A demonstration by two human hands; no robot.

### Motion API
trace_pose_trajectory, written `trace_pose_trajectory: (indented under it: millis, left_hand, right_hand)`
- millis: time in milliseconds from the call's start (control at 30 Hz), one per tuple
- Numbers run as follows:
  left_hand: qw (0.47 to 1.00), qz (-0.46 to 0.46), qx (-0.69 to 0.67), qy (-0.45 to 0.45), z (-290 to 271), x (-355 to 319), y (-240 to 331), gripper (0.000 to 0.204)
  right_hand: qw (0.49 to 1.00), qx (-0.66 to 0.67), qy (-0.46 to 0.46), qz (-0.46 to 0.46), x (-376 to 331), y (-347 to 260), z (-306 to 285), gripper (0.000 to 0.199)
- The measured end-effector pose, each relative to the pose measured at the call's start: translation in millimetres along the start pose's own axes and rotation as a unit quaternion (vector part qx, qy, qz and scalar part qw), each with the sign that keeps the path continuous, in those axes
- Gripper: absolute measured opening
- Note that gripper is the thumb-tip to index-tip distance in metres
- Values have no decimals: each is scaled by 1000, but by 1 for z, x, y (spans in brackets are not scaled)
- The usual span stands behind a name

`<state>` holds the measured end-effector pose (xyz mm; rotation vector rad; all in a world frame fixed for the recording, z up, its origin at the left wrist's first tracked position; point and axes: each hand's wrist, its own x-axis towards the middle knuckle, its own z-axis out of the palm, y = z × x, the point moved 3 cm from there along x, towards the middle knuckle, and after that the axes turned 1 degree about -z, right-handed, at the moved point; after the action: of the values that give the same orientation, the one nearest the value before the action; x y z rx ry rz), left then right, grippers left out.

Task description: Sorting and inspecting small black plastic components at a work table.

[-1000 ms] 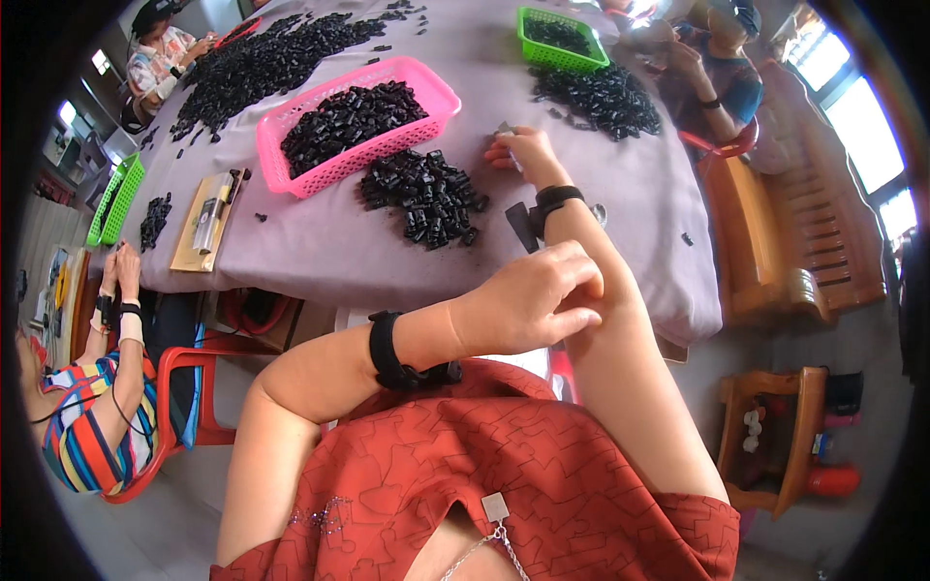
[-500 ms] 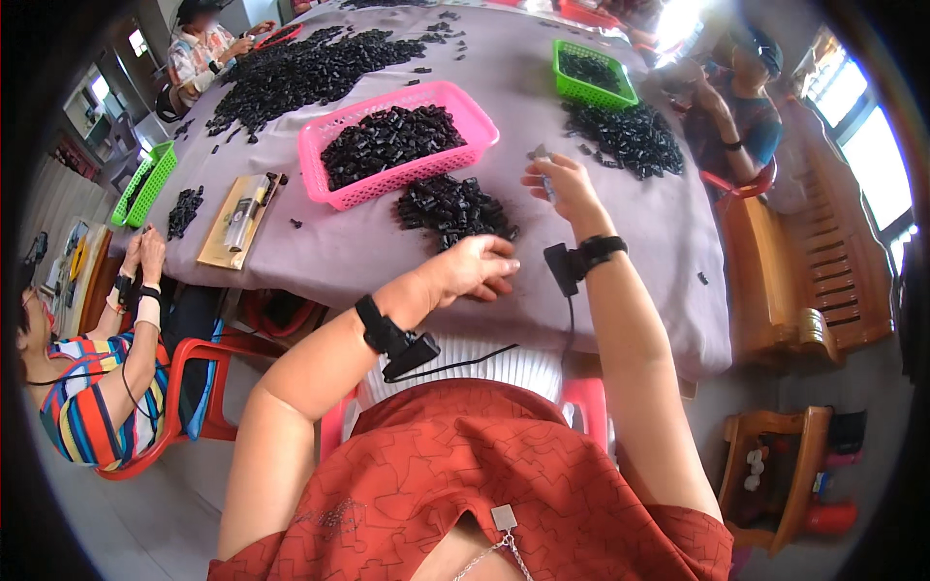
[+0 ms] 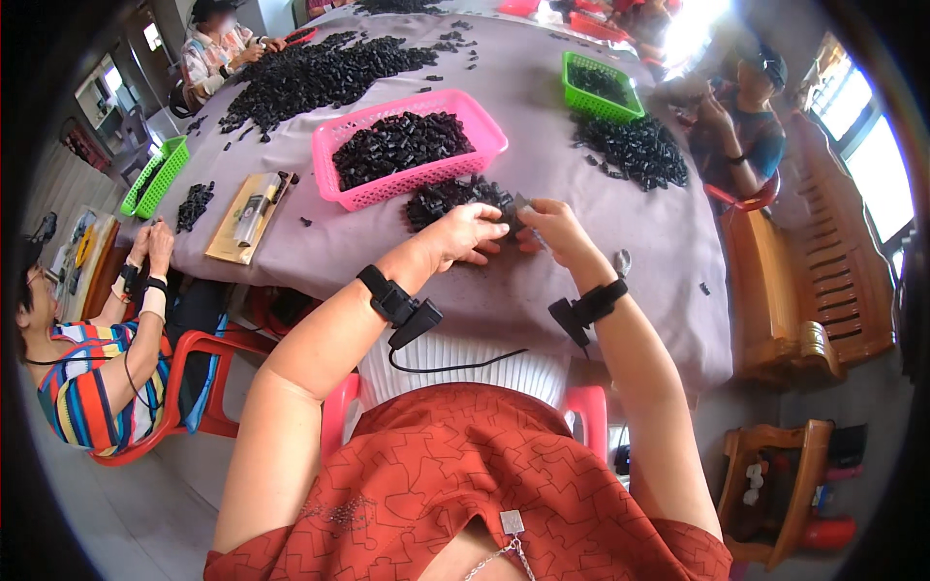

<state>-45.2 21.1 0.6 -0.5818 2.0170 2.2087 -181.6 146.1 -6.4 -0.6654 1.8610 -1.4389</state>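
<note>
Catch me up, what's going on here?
The person's right hand grips a small grey tool close to the left hand, both at the near edge of a pile of black pieces. Whether the left holds anything is unclear. A pink basket of similar pieces stands just beyond. Co-workers sit around the table.

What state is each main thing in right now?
Left hand: fingers partly bent
Right hand: holding a grey piece
Black pile: heaped loosely
Pink basket: upright, holding black pieces
Green baskets: holding black pieces
Tan board: lying flat
Tablecloth: spread, creased
Wristbands: fastened
</note>
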Motion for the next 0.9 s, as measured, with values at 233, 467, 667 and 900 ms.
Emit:
trace_pose_trajectory:
  millis: [233,467,667,900]
  left_hand:
    - [994,82,-68,19,-25,-2,22,41]
    - [990,132,13,49,-64,-47,15,36]
    - [994,16,80,-65,-44,-76,-3,29]
    - [975,91,202,10,-52,-49,9,34]
  right_hand:
    - [983,164,-54,-68,23,-10,27,21]
    - [984,173,17,-45,24,-33,2,20]
    - [979,200,22,7,30,-9,2,18]
    - [969,247,-25,13,30,-32,32,18]
